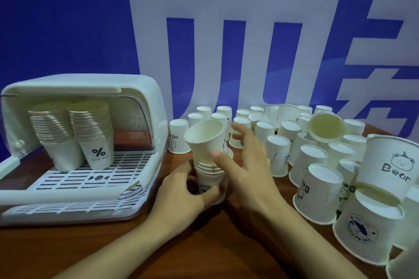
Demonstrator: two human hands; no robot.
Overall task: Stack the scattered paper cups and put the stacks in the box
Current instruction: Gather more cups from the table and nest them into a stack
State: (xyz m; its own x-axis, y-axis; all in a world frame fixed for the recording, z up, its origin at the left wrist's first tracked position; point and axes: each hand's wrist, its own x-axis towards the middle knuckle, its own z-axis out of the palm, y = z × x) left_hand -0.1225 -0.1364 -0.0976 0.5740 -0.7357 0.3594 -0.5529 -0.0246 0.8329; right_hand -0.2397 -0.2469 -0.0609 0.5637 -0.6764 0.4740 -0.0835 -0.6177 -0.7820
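Observation:
A short stack of white paper cups (209, 176) stands upright on the brown table at centre. My left hand (188, 190) grips its bottom cup. The top cup (207, 140) sits tilted in the stack. My right hand (247, 165) is beside that cup with the thumb against its side and the fingers spread and relaxed behind it. The white box (140, 88) stands open at the left, with two tall cup stacks (74, 136) leaning inside on its slotted rack. Several loose cups (313, 161) stand upside down at the right.
The upside-down cups fill the table from centre back to the right edge, some piled on each other, one lying on its side (326, 129). A blue wall with large white characters (226, 41) rises right behind the table. Bare brown tabletop (204, 244) lies under my forearms.

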